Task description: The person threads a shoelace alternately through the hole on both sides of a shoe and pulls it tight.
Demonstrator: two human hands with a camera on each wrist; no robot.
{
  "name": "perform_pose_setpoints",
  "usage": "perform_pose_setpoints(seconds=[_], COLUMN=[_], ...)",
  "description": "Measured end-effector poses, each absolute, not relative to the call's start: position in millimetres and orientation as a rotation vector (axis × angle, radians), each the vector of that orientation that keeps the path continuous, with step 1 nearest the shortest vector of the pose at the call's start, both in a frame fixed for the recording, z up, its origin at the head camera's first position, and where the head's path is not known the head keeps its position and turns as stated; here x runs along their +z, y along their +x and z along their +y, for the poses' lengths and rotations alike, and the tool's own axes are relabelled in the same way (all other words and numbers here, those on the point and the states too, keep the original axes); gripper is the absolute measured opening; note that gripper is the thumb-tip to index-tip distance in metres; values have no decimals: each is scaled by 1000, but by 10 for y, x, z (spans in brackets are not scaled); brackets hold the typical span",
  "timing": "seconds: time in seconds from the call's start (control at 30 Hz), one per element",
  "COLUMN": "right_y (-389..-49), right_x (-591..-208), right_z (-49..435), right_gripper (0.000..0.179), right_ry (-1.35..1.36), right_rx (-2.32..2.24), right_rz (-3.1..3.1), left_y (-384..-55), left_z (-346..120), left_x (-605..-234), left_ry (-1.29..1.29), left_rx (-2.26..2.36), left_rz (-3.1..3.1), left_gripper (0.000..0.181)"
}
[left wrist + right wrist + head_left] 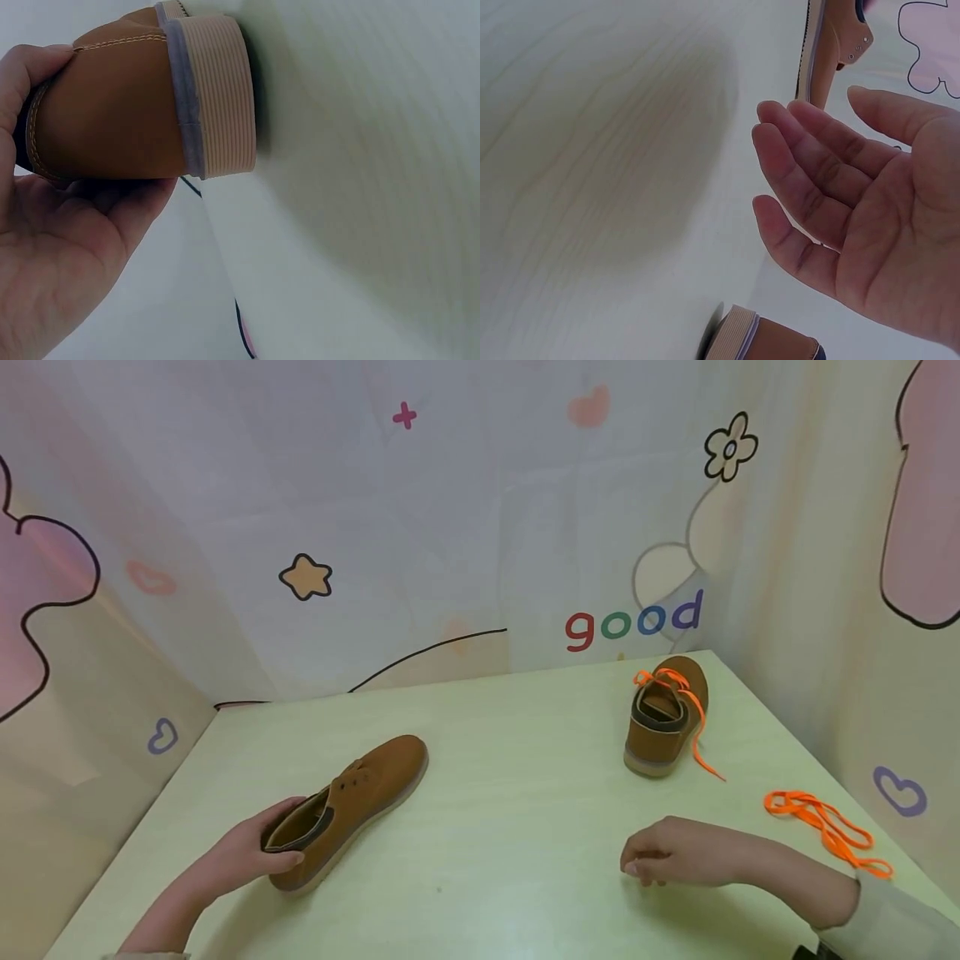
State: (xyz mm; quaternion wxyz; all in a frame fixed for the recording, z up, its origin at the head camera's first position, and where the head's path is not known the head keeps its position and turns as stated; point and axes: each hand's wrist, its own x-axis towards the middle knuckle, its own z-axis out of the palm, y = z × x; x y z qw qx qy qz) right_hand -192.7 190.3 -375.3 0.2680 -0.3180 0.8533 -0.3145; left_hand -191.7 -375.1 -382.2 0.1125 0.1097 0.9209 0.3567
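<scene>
At the left of the table, a brown leather shoe (378, 777) without a lace points away to the right, its eyelets bare. My left hand (251, 847) grips it round the heel, thumb on the near side and fingers on the far side. In the left wrist view the heel (112, 105) and its ribbed pale sole (221, 94) show between thumb and fingers. My right hand (667, 852) hangs over the right half of the table with fingers loosely bent and nothing in them. The right wrist view shows its bare palm (892, 217).
A second brown shoe (654, 743) stands at the back right, an orange lace (697, 706) threaded in it with one end trailing on the table. Another orange lace (825, 831) lies loosely bunched near the right edge. A printed cloth (450, 527) hangs behind the pale table (510, 827).
</scene>
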Motion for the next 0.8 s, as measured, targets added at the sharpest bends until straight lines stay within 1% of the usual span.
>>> perform_pose_setpoints(seconds=[0.2, 0.67, 0.8], right_y=[-1884, -1817, -1813], right_x=[-3765, -3837, -3875], right_z=[1943, 1957, 1916], right_gripper=[17, 18, 18], right_ry=[-869, -894, -916], right_rx=[-861, -853, -843], right_rz=[2324, 2303, 2293], left_y=[-2108, -2701, -2816], left_z=[-3509, -2829, -2694], left_x=[-3811, -3870, -3879], left_ry=[437, 556, 591], left_rx=[1099, 1093, 1070], left_rz=[2606, 2472, 2437], left_gripper=[76, 75, 76])
